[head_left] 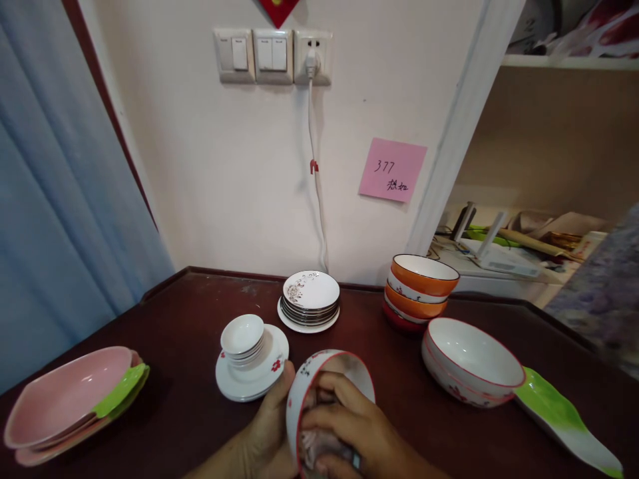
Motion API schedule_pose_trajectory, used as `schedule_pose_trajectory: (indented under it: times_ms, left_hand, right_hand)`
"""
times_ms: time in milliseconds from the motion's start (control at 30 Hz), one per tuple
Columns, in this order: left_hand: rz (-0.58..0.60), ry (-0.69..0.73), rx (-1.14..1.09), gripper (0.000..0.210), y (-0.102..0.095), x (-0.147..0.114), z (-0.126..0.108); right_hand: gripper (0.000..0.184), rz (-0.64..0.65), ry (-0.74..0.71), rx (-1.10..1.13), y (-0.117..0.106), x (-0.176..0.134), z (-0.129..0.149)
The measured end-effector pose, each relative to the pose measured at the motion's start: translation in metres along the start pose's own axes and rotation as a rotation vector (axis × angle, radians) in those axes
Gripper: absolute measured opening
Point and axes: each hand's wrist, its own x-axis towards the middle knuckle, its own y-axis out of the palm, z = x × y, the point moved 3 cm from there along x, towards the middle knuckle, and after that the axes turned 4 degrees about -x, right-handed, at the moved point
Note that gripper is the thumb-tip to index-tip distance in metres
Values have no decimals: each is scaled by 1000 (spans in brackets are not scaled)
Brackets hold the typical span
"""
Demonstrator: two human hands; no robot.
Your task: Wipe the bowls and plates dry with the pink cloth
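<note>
A white bowl [295, 406] with a red rim and small floral marks is tilted on its side at the front, its opening facing right. My left hand [267, 426] is closed around its outer left side, thumb up along the wall. My right hand [354, 419] reaches into the bowl with bent fingers. Something pale, pinkish and crumpled-looking shows beneath those fingers; I cannot tell whether it is a cloth or a reflection. Just behind the left hand, a stack of small white bowls [242, 334] rests on white plates [274, 342] with red flowers.
Patterned small plates [312, 291] are stacked at the back. Orange and white bowls [422, 279] form a stack at back right. A larger white bowl [474, 359] stands beside a green-white dish [559, 406]. Pink dishes [74, 392] lie far left on the dark table [184, 332].
</note>
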Motion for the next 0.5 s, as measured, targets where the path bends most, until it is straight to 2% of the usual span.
schedule_pose_trajectory:
  times_ms: [133,200,267,333,400,433,500]
  left_hand:
    - [11,50,-32,59,3,5,-4]
    - [33,84,-22,58,3,8,-5]
    - [39,100,-12,57,2,9,-4]
    - [15,91,10,56,0,8,-2]
    - [-20,67,46,57,-2,6,1]
    - [-37,50,61,58,-2,4,2]
    - [-65,23,56,61,-2,3,3]
  right_hand:
    - [36,-32,-82,-499,-1,0,-6]
    - [38,-16,-31,-663,-1,0,-12]
    - [37,63,69,-717,-1,-1,-15]
    - [31,170,179,-650,-1,-2,-14]
    - [21,247,204,-408,-2,-1,-8]
    - [17,236,181,-239,-4,0,-3]
    - [16,131,93,70,-10,4,4]
